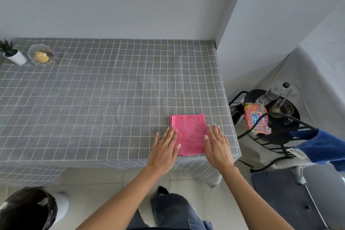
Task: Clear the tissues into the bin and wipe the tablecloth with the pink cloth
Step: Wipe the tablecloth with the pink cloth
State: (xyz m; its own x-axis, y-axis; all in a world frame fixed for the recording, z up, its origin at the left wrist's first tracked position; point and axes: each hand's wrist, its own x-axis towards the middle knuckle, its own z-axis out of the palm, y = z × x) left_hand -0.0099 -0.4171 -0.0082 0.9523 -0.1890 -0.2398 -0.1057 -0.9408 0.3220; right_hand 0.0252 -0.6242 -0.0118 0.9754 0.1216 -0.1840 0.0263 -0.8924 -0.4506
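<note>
left hand [165,150]: flat, fingers straight | right hand [217,145]: flat, fingers straight

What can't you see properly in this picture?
- Bin: cut off by the bottom-left edge in the head view; its contents don't show.
- Pink cloth: both side edges lie under the left hand and right hand.
- Wrapper print on the side stand: too small to read.

pink cloth [189,133] on tablecloth [93,99], flat hands
</note>
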